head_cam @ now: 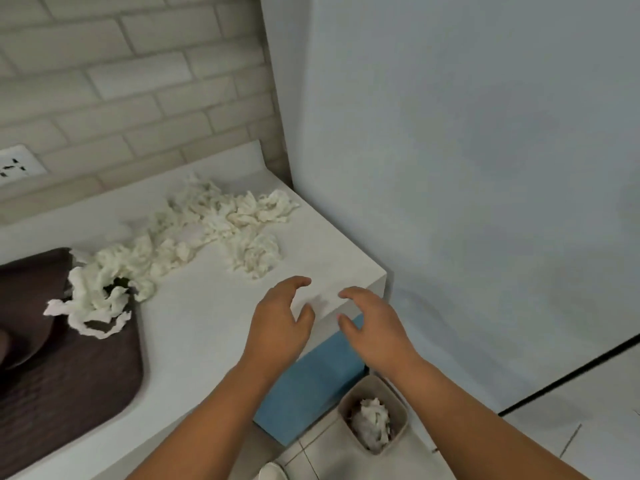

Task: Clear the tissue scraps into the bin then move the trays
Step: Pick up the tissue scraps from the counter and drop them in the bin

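Scrap-clearing step, judged part done. The left hand (280, 323) and right hand (372, 327) hover side by side above the near corner of the countertop (207, 323), fingers loosely curved and spread, holding nothing. The main heap of tissue scraps (221, 223) lies at 11 o'clock from the hands, toward the tiled wall. A second clump (97, 299) drapes over the edge of the brown tray (69, 375) at 9 o'clock. The bin (343, 408) stands on the floor at 5 o'clock, with a wad of tissue (372, 422) already inside. The next move probably calls for a forward reach, a two-handed gather of the nearest scraps, and a carry over the counter edge without shedding shreds.
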Demonstrator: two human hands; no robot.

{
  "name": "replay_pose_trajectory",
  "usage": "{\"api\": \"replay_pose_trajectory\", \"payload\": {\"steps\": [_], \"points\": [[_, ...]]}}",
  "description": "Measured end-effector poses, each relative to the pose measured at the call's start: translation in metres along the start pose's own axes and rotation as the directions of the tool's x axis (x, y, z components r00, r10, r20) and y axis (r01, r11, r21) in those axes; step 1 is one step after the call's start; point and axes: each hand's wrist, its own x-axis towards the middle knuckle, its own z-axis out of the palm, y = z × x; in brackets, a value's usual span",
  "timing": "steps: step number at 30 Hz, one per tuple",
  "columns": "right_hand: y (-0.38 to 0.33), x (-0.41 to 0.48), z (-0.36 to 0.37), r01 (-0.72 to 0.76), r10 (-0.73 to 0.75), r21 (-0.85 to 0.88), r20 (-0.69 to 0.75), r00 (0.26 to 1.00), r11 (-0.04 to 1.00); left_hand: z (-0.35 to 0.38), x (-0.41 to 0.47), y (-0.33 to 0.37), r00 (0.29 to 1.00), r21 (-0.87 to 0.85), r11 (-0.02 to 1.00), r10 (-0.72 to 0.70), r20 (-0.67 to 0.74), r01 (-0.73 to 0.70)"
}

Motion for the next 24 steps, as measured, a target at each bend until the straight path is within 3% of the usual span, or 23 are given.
{"api": "replay_pose_trajectory", "payload": {"steps": [11,19,24], "points": [[-0.067,0.129,0.091,0.049,-0.039,-0.154,0.068,0.997,0.987,-0.092,0.055,-0.106,0.99,0.052,0.989,-0.132,-0.058,0.135],[-0.067,0.21,0.133,-0.098,0.126,-0.46,0.03,0.992,0.882,-0.118,0.101,-0.172,0.993,0.048,0.992,-0.117,-0.01,0.117],[-0.054,0.228,0.142,-0.158,0.173,-0.476,-0.012,0.985,0.865,-0.121,0.126,-0.197,0.996,0.026,0.996,-0.087,0.013,0.087]]}}
